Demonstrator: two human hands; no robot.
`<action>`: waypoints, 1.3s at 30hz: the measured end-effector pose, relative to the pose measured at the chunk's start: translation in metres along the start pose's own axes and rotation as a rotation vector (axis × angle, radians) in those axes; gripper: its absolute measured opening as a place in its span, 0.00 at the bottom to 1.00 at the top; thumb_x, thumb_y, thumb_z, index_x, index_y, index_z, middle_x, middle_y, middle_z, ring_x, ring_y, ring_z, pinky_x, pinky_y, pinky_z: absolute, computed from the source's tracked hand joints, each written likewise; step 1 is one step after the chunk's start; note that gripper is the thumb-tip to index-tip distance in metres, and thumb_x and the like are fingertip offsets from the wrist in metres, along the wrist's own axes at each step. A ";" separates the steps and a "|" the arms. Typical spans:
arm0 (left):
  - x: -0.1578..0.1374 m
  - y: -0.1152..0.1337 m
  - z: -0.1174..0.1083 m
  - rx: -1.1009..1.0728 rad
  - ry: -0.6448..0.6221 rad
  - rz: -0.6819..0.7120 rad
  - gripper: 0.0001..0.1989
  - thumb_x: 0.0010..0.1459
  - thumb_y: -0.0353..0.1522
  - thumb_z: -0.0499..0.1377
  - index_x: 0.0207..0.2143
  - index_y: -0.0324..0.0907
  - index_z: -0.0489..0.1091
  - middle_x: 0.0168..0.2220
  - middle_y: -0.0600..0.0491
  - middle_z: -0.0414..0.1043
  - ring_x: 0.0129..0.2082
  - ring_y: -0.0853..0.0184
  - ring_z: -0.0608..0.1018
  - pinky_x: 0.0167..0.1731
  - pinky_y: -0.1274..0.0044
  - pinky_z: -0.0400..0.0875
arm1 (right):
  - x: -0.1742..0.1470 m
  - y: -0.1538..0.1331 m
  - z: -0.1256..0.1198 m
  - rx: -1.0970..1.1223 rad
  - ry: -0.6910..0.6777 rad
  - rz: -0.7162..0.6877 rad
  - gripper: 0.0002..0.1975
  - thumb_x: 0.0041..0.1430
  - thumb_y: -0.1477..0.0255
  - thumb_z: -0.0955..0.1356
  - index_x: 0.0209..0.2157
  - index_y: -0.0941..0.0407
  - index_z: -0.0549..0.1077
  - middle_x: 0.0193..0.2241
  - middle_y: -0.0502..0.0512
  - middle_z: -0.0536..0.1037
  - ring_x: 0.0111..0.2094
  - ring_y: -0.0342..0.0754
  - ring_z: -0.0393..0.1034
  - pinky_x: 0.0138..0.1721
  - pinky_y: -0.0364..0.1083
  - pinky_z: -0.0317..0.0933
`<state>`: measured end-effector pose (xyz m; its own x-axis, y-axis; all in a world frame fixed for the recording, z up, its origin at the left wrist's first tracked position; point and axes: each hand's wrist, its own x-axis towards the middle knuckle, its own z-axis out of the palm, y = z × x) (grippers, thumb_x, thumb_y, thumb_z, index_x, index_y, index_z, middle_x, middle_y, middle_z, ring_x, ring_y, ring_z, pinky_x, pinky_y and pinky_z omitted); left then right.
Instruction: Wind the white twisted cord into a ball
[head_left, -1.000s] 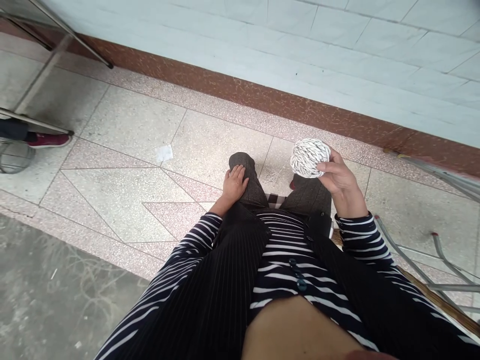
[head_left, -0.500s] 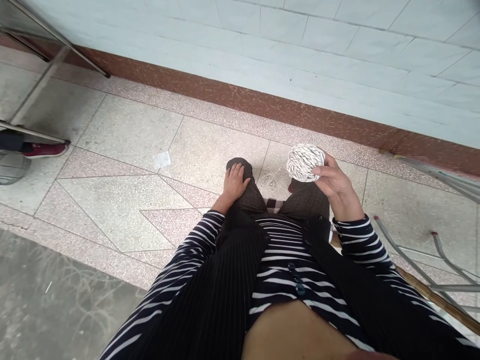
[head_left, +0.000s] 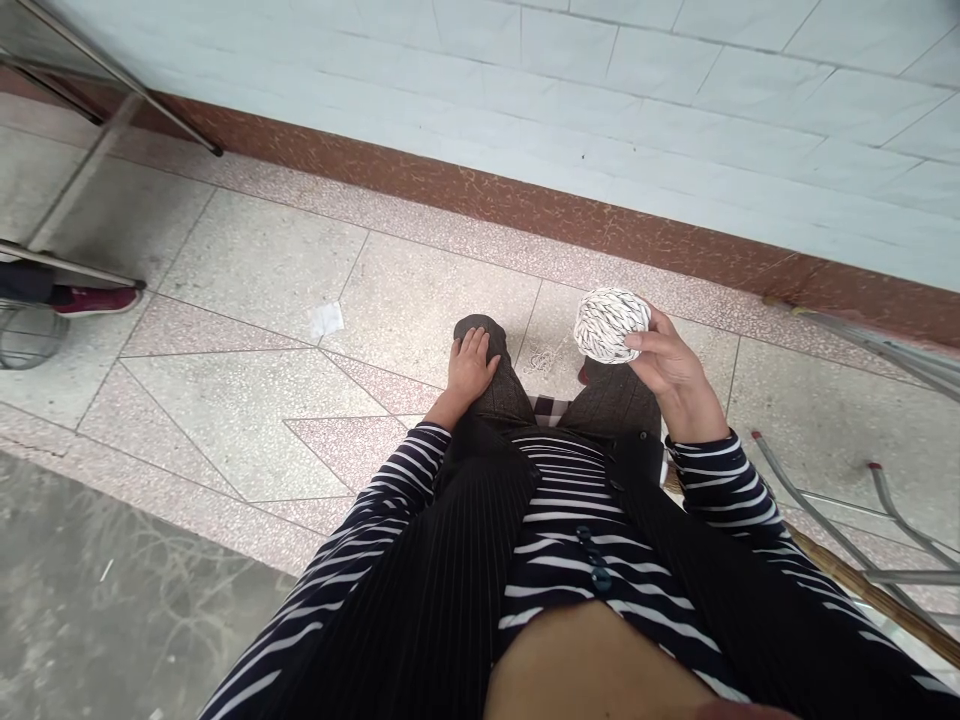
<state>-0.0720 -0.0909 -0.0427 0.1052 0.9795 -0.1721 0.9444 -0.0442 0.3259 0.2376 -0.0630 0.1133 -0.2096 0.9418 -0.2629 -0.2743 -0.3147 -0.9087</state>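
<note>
An oval woven piece of white cord with dark flecks (head_left: 609,326) is held up in my right hand (head_left: 679,375), thumb on its near face and the other fingers behind it, partly hidden. It hangs above my right knee. My left hand (head_left: 474,365) lies flat on my left knee (head_left: 480,325), fingers stretched out and holding nothing. Between my knees, a small tangle of loose pale cord (head_left: 538,361) rests on the floor; a thin strand seems to run from it up toward the woven piece.
A white scrap of paper (head_left: 327,319) lies on the tiled floor to the left. Farther left are a metal-framed table (head_left: 120,80), another person's red shoe (head_left: 97,300) and a wire basket (head_left: 30,335). Grey metal legs (head_left: 810,520) stand at the right, and a tiled wall (head_left: 487,110) runs ahead.
Both hands and the woven piece keep practically the same place. The view has shifted very slightly.
</note>
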 end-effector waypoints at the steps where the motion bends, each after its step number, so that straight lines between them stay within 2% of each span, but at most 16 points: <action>1: 0.000 0.000 0.000 0.002 0.000 0.004 0.31 0.73 0.38 0.51 0.72 0.32 0.66 0.77 0.36 0.60 0.79 0.47 0.62 0.78 0.51 0.54 | 0.000 0.000 0.000 0.003 0.006 0.003 0.34 0.36 0.64 0.84 0.48 0.49 0.79 0.52 0.54 0.84 0.62 0.66 0.75 0.64 0.64 0.72; 9: 0.007 -0.003 -0.007 0.036 0.007 0.038 0.31 0.72 0.39 0.53 0.70 0.29 0.67 0.75 0.34 0.63 0.77 0.43 0.63 0.78 0.49 0.50 | -0.001 0.001 -0.002 0.010 0.013 -0.009 0.33 0.36 0.65 0.84 0.47 0.49 0.78 0.48 0.53 0.85 0.59 0.65 0.77 0.64 0.65 0.72; 15: 0.015 -0.002 -0.006 0.031 0.004 0.012 0.31 0.72 0.39 0.54 0.71 0.32 0.67 0.76 0.36 0.61 0.78 0.44 0.62 0.77 0.51 0.55 | -0.003 0.000 -0.001 0.025 0.039 0.014 0.33 0.33 0.65 0.85 0.45 0.48 0.79 0.48 0.52 0.85 0.58 0.65 0.78 0.66 0.65 0.71; 19: 0.013 -0.001 -0.001 0.010 0.018 -0.004 0.30 0.73 0.39 0.52 0.72 0.34 0.66 0.77 0.36 0.60 0.78 0.46 0.61 0.77 0.51 0.56 | -0.002 0.002 -0.004 -0.003 0.011 -0.003 0.32 0.38 0.65 0.84 0.47 0.48 0.78 0.49 0.53 0.84 0.59 0.64 0.77 0.64 0.64 0.72; 23: 0.012 -0.002 0.003 -0.016 0.053 0.003 0.30 0.72 0.38 0.53 0.71 0.36 0.67 0.76 0.37 0.61 0.78 0.46 0.63 0.76 0.50 0.57 | -0.001 0.005 -0.004 -0.010 -0.004 -0.005 0.33 0.38 0.64 0.84 0.49 0.49 0.78 0.52 0.54 0.84 0.60 0.64 0.76 0.62 0.63 0.73; 30: 0.014 -0.001 0.001 -0.019 0.040 0.006 0.30 0.72 0.37 0.53 0.71 0.32 0.67 0.76 0.36 0.61 0.78 0.44 0.62 0.77 0.49 0.53 | -0.002 0.004 0.001 0.014 0.030 0.000 0.34 0.35 0.68 0.85 0.47 0.48 0.78 0.51 0.52 0.84 0.60 0.63 0.76 0.65 0.62 0.71; 35: 0.022 0.018 -0.016 -0.131 0.064 0.065 0.25 0.72 0.35 0.55 0.67 0.37 0.72 0.72 0.37 0.69 0.74 0.47 0.69 0.78 0.51 0.51 | -0.001 0.004 -0.002 -0.013 0.018 0.010 0.34 0.35 0.67 0.86 0.47 0.48 0.78 0.52 0.53 0.84 0.61 0.64 0.76 0.66 0.64 0.71; 39: 0.037 0.055 -0.033 -0.469 0.014 0.259 0.26 0.74 0.39 0.56 0.70 0.40 0.68 0.71 0.40 0.70 0.72 0.52 0.72 0.75 0.58 0.62 | 0.003 0.003 -0.005 -0.026 0.041 0.005 0.37 0.33 0.68 0.86 0.50 0.47 0.78 0.53 0.52 0.83 0.64 0.64 0.73 0.68 0.64 0.69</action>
<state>-0.0266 -0.0510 -0.0006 0.3094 0.9507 -0.0194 0.6466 -0.1954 0.7374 0.2413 -0.0607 0.1083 -0.1718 0.9446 -0.2798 -0.2485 -0.3164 -0.9155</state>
